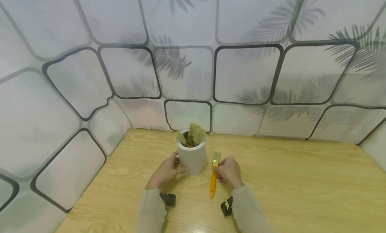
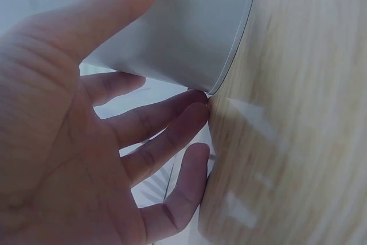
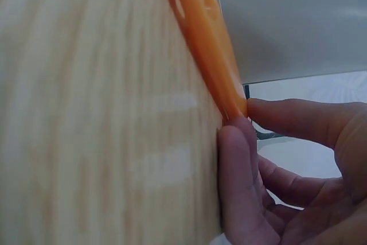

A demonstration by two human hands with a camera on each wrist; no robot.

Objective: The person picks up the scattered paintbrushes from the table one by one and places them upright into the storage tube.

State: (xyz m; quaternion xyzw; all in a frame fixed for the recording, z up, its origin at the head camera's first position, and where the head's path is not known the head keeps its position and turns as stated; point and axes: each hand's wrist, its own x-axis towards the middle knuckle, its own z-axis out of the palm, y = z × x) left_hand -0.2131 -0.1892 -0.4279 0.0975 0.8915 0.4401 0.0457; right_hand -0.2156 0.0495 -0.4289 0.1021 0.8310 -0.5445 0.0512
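A white cylindrical container [image 1: 193, 161] stands upright on the table, and several brushes [image 1: 194, 134] poke out of its top, bristles up. My left hand [image 1: 167, 172] holds its lower left side. In the left wrist view, the thumb [image 2: 114, 12] lies along the container wall [image 2: 178, 32] and the fingers [image 2: 155, 119] are around the other side, by its base. Right of the container, my right hand [image 1: 230, 172] pinches a paintbrush [image 1: 213, 182] with an orange handle, its pale bristles pointing away from me. Thumb and forefinger grip the orange handle [image 3: 209, 44] close over the tabletop in the right wrist view.
The wood-grain table [image 1: 286, 179] extends to both sides. Behind it hangs a pale curtain [image 1: 187, 72] with dark outlined shapes and leaf prints, meeting the table's back and left edges. Each wrist wears a black device, such as the left one [image 1: 169, 199].
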